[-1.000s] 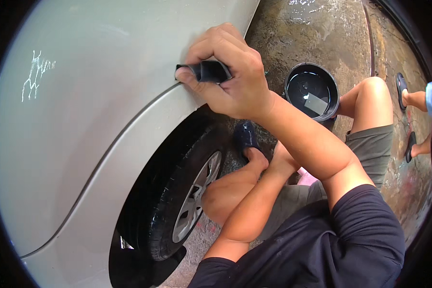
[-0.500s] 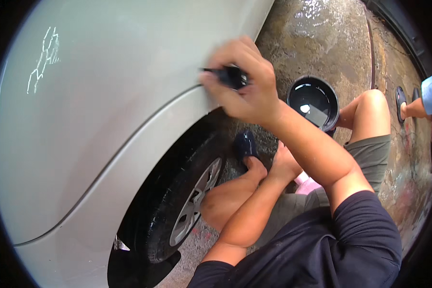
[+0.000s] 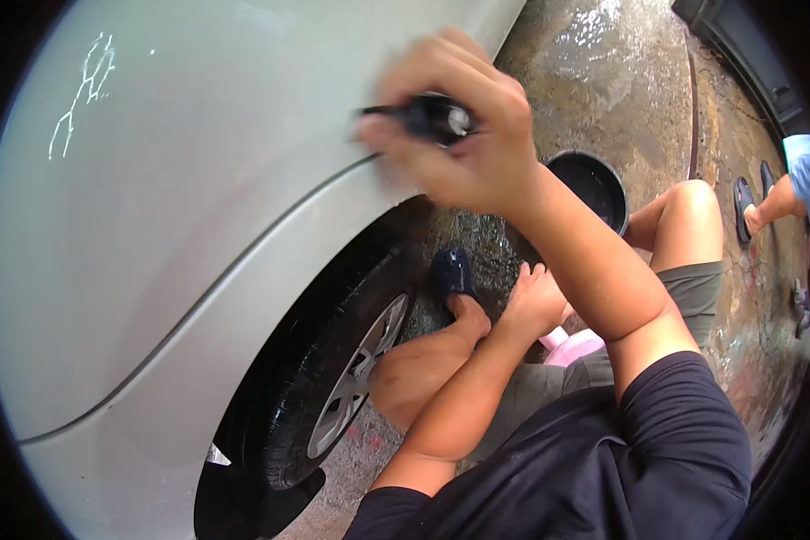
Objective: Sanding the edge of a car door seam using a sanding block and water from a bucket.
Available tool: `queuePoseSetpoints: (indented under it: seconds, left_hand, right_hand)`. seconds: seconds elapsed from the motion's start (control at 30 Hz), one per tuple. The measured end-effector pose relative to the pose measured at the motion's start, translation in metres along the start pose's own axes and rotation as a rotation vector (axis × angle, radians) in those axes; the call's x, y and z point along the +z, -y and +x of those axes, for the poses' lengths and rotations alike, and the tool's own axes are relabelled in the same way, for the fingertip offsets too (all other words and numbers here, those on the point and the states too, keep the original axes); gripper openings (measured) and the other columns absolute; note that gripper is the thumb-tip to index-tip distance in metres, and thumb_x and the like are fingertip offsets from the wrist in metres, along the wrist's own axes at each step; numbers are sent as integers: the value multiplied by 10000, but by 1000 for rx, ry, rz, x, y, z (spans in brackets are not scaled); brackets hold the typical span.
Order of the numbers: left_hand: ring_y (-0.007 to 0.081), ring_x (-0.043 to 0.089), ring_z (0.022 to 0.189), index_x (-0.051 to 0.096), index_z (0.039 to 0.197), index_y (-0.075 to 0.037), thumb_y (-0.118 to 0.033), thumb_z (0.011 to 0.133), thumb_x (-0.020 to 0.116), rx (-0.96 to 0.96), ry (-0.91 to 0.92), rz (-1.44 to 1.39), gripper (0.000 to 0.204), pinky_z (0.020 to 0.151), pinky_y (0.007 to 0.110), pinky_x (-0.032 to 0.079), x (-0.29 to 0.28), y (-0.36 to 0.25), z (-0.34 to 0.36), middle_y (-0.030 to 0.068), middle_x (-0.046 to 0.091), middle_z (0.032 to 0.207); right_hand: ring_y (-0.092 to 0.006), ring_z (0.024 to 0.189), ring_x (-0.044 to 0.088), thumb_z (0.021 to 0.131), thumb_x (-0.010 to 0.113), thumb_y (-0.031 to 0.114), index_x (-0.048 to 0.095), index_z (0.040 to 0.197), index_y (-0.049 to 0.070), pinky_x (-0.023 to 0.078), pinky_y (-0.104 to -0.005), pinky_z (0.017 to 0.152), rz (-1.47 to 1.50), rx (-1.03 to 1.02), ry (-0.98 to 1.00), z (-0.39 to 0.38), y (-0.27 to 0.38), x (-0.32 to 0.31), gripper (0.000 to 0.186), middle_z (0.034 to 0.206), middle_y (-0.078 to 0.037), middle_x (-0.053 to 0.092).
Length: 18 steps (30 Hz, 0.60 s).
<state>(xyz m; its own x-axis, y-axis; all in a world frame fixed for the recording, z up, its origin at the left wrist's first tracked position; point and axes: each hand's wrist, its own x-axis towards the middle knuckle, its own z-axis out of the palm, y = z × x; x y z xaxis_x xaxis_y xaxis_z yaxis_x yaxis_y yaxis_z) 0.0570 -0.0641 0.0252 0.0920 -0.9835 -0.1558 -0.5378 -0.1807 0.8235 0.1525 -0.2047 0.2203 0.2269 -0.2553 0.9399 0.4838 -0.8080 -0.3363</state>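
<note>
My right hand (image 3: 463, 144) is closed around a small dark block (image 3: 427, 117), pressing it flat against the pale car body panel (image 3: 198, 198) just above the wheel arch. The picture is blurred there, so I cannot tell whether the block is sponge or a firmer pad. It looks light and short, something I judge is best pinched across its top with the fingertips while its face stays flush on the paint. The ground looks wet, so I judge it could be slippery in my grip.

My left hand (image 3: 535, 301) is well below the arch, beside the tyre (image 3: 333, 378); it rests loose near my knee and I cannot make out anything in it.

The panel is smooth, curved and glossy, with a crease line running down from the block. Beyond the arch sits a black bucket (image 3: 594, 184) on wet, rough concrete ground (image 3: 621, 81). Farther from the car, another person's sandalled foot (image 3: 747, 202) stands at the edge.
</note>
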Motion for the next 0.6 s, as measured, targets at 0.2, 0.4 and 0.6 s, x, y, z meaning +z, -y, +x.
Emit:
queuePoseSetpoints:
  seconds: [0.2, 0.4, 0.6]
  left_hand:
    - [389, 613, 1260, 644, 1396, -58, -380, 946, 722, -101, 62, 18, 559, 1152, 628, 398, 3, 11, 6, 189, 687, 1301]
    - [391, 604, 1240, 645, 1421, -90, -332, 935, 723, 53, 161, 361, 548, 1131, 641, 407, 5, 9, -3, 205, 637, 1372]
    - [312, 565, 1411, 649, 1426, -78, -367, 1002, 699, -16, 71, -75, 516, 1155, 439, 443, -15, -9, 7, 186, 631, 1487]
  right_hand:
    - [-228, 759, 612, 788, 854, 36, 680, 881, 58, 470, -341, 763, 21, -44, -41, 9, 8, 9, 199, 816, -59, 672]
    - [-223, 742, 617, 793, 860, 73, 676, 861, 65, 467, -344, 754, -84, 75, -3, -29, -12, -7, 196, 794, -51, 668]
    - [-228, 713, 608, 780, 842, 55, 663, 845, 82, 442, -342, 746, -14, -54, -59, 11, 26, 13, 192, 792, -36, 667]
